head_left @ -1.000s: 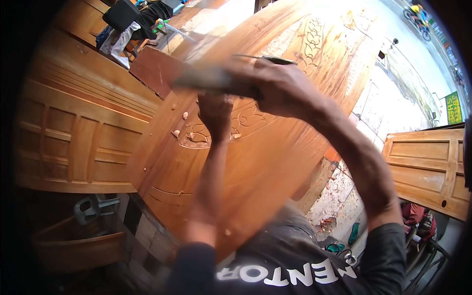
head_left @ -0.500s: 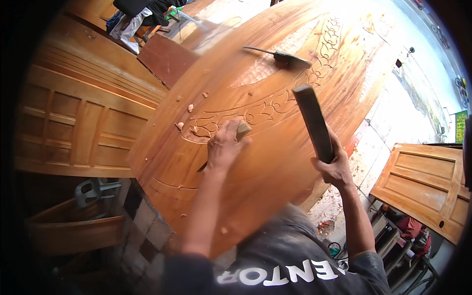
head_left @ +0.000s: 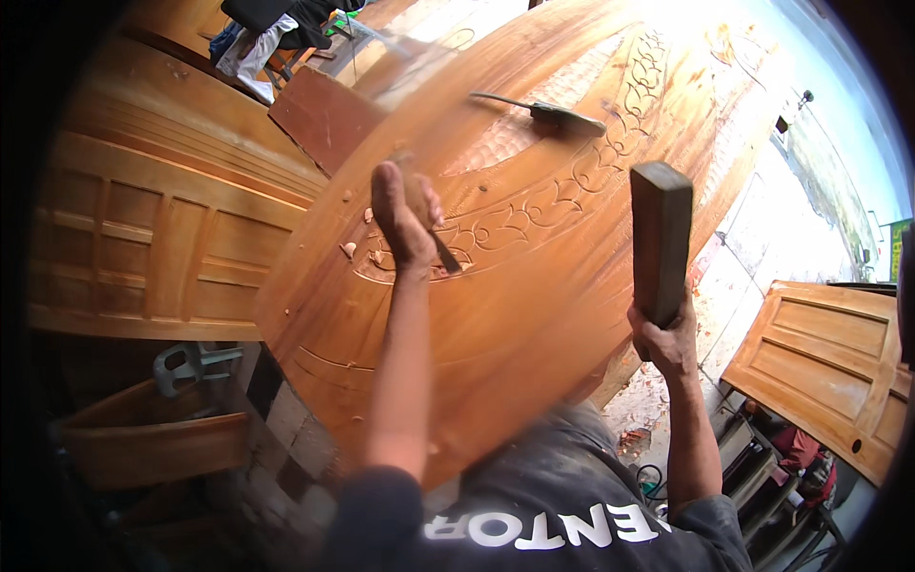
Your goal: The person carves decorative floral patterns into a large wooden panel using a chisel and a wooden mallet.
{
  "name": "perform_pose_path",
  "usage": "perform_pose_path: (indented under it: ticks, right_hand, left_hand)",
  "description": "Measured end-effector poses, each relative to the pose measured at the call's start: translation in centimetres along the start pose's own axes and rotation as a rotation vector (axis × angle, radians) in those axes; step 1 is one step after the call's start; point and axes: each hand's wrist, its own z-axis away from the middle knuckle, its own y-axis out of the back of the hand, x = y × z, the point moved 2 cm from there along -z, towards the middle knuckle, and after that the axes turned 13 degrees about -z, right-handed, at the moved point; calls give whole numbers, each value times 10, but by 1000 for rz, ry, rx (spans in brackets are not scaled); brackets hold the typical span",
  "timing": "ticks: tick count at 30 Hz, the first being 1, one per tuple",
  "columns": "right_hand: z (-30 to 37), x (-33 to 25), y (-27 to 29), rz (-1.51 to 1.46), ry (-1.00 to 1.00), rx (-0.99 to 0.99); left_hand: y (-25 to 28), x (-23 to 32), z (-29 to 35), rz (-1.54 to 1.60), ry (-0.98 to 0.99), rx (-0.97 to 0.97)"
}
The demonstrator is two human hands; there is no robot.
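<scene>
My left hand (head_left: 405, 217) is closed around a chisel over the near left end of the carved band. The chisel's dark flat blade (head_left: 446, 255) slants down toward the carving; whether its edge touches the wood I cannot tell. Raised off to the right, my right hand (head_left: 666, 336) grips a thick, dark, squared wooden mallet (head_left: 661, 234), its broad end up. Beneath both lies a large wooden panel (head_left: 496, 353), with a carved vine-and-leaf band (head_left: 581, 186) curving across it.
A dark tool with a thin rod (head_left: 569, 119) lies on the panel beyond my hands. Wood shavings (head_left: 349, 251) are scattered by the carving. Panelled doors stand at left (head_left: 162, 238) and right (head_left: 822, 357). A pale plastic chair (head_left: 191, 367) sits low at left.
My left hand has risen and turned over, swinging the chisel blade round to the lower right. The mallet has moved right and stands more upright in my right hand.
</scene>
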Motion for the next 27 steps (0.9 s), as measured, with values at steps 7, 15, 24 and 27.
perform_pose_path:
  ticks: [7,15,24,27]
  right_hand:
    - [-42,-34,-15,-156,42,-110]
    - [-118,-81,-76,-77,218,-167]
    - [-197,-125,-153,-49,362,-204]
    - [-227,-123,-174,-56,358,-214]
  left_hand:
    - [-25,-20,-12,53,37,-13]
    - [-30,-22,-20,33,151,5]
    - [-32,-27,-22,52,51,-36]
    - [-33,-30,-25,20,48,-4]
